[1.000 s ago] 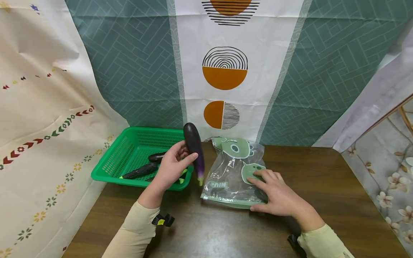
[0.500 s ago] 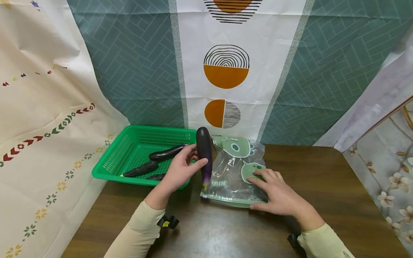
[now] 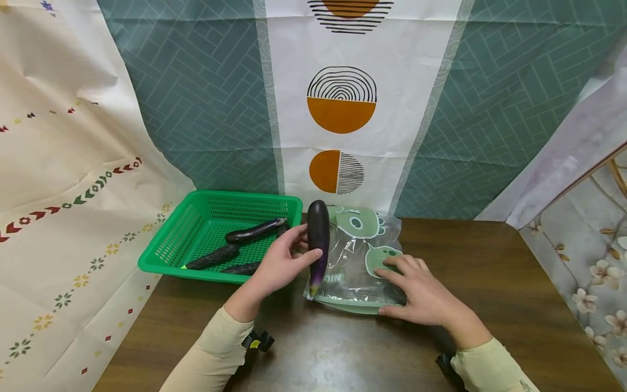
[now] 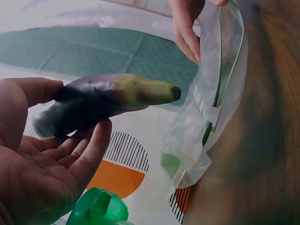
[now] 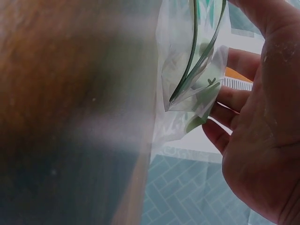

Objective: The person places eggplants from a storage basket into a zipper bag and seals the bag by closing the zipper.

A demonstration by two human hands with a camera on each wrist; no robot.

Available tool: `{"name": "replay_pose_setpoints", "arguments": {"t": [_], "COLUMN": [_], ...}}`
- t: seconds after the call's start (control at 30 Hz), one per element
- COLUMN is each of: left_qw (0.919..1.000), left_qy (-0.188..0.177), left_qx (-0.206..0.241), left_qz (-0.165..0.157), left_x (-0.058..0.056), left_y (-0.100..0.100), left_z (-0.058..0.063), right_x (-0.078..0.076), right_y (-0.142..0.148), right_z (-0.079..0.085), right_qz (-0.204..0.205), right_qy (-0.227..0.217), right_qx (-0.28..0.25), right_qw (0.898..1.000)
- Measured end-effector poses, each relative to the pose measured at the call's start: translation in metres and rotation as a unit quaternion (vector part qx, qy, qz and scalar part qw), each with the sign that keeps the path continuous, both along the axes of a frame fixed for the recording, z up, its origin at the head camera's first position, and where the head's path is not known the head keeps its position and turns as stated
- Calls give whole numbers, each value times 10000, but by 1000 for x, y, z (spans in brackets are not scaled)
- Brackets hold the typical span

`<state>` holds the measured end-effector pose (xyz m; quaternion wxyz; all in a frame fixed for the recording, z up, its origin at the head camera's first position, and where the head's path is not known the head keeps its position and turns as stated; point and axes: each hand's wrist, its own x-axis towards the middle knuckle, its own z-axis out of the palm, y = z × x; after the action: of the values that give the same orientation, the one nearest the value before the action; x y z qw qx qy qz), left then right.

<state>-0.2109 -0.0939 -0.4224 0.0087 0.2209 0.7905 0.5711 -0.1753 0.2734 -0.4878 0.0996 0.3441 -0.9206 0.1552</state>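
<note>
Gripping a long dark purple eggplant [image 3: 319, 228] in the left hand [image 3: 284, 263], with the thumb on one side and the fingers round the other. Holding it clear of the bench [image 3: 490, 283], in front of the left part of a clear zip bag [image 3: 352, 267] in the head view, with the rounded end toward the far edge and the yellow-green stem end toward the near edge. Pointing that stem end at the bag in the left wrist view, near the plastic but apart from it. Resting the right hand [image 3: 423, 294] on the bag's near right part, with fingers spread over a green print and thumb at the zip edge. On the bench, from mid-width toward the far edge: the bag, with its parted mouth toward the near edge and its slider [image 4: 213, 117] at the left end. At the bench's far left corner: a green basket [image 3: 196, 273], with a second eggplant [image 3: 252, 232] and dark rough-skinned vegetables [image 3: 213, 257] inside
</note>
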Motion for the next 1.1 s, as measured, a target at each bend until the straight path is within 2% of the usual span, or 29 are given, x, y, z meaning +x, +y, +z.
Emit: {"name": "replay_pose_setpoints", "arguments": {"t": [0.27,0.47,0.6,0.77,1.1], "left_qw": [9994,9969,9937,9867,9650], "left_qy": [128,273,400,551,1131], "left_qx": [-246,-628,-857,-1267,-1988], "left_qz": [-227,-383,-598,-862,-1282], "left_x": [2,7,9,13,18], "left_y": [4,10,12,14,18], "left_z": [-4,-5,-7,-7,-10], "right_x": [-2,-2,-3,-3,-4], "right_y": [1,1,0,0,1], "right_z": [0,0,-2,-3,-3], "right_qz": [10,47,78,67,34], "right_qy": [141,253,285,285,323], "right_qx": [7,4,-22,-47,26], "right_qw": [9999,9997,9996,9996,9995]}}
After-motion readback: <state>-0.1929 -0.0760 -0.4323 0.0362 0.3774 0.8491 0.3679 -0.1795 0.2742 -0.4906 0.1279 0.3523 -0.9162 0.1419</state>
